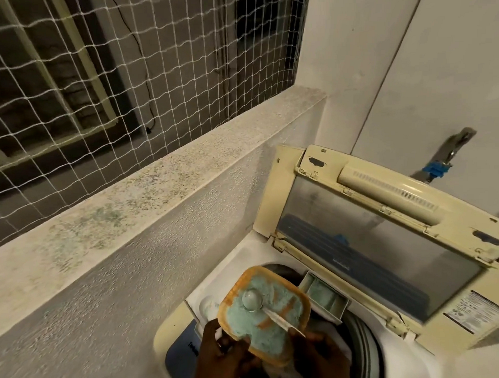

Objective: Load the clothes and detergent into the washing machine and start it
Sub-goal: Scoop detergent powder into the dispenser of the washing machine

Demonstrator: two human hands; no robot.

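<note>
An orange tub of pale blue detergent powder [269, 328] hovers over the open top-loading washing machine [401, 344]. My left hand [222, 354] grips the tub's near left edge. My right hand [318, 358] pinches the handle of a clear scoop [253, 300] whose bowl rests in the powder. Just beyond the tub, the machine's detergent drawer [322, 297] stands pulled out with some powder in it. The raised lid [382, 236] leans back. Pale clothes [341, 347] show in the drum below my right hand.
A speckled stone ledge [158, 168] and a textured wall run along the left of the machine. White netting [134, 57] covers the opening above. A tap with a blue fitting [438, 170] sits on the wall behind the lid.
</note>
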